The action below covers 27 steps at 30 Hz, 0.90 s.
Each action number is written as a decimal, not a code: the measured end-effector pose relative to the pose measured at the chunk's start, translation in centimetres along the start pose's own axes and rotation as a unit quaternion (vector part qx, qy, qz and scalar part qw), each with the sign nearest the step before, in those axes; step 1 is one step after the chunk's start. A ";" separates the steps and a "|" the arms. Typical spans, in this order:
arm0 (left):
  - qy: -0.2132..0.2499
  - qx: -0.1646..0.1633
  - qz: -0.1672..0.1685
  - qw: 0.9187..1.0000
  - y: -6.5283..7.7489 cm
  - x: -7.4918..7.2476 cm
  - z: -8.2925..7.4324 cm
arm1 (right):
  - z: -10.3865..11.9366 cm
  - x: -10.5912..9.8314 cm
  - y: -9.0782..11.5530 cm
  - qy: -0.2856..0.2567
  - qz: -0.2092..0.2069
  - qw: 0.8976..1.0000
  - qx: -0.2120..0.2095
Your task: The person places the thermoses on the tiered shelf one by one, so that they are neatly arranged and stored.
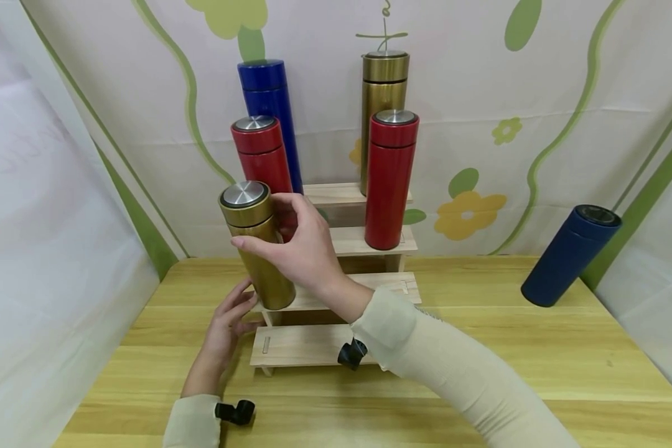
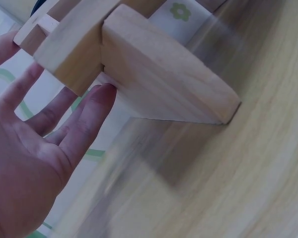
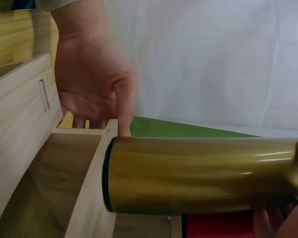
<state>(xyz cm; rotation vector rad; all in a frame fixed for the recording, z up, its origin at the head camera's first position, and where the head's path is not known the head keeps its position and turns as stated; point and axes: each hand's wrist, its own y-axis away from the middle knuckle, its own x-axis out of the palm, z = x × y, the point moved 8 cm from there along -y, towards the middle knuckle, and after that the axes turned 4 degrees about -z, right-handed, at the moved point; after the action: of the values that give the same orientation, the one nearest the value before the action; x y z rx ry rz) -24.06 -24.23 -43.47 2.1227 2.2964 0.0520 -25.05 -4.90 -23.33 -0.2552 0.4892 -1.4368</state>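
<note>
My right hand (image 1: 313, 249) grips a gold thermos flask (image 1: 270, 277) near its top, thumb in front and fingers behind. The flask stands upright at the left end of a step of the wooden stepped stand (image 1: 297, 350); in the right wrist view its base is right at that step's edge. Low at the stand's left side is my left hand (image 1: 224, 326), fingers spread and fairly straight. The left wrist view shows its fingertips against the end of a wooden step (image 2: 79, 72). Behind the gripped flask, a red flask (image 1: 260, 152) is partly hidden.
On the higher steps stand a blue flask (image 1: 269, 93), another gold flask (image 1: 385, 81) and a second red flask (image 1: 392, 180). A dark blue flask (image 1: 570, 255) stands on the wooden table (image 1: 481, 373) at the right. A patterned cloth (image 1: 470, 93) hangs behind.
</note>
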 end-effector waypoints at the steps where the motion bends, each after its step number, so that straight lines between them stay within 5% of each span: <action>1: 0.000 0.000 0.001 1.000 0.0 0.1 0.0 | -0.2 -0.1 0.1 0.004 0.001 1.000 0.001; 14: 0.015 0.014 -0.006 1.000 -0.1 0.1 0.2 | -2.5 -3.0 2.8 -0.001 0.026 0.999 0.025; 27: 0.027 0.018 0.006 0.999 -0.2 0.5 0.4 | -6.5 -10.4 8.4 -0.030 -0.003 0.999 0.043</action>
<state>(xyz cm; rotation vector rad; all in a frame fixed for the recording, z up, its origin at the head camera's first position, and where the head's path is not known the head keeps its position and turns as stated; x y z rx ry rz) -24.27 -23.79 -43.83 2.1780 2.3318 0.0707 -21.27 7.20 -31.12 -0.2296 0.3765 -1.4473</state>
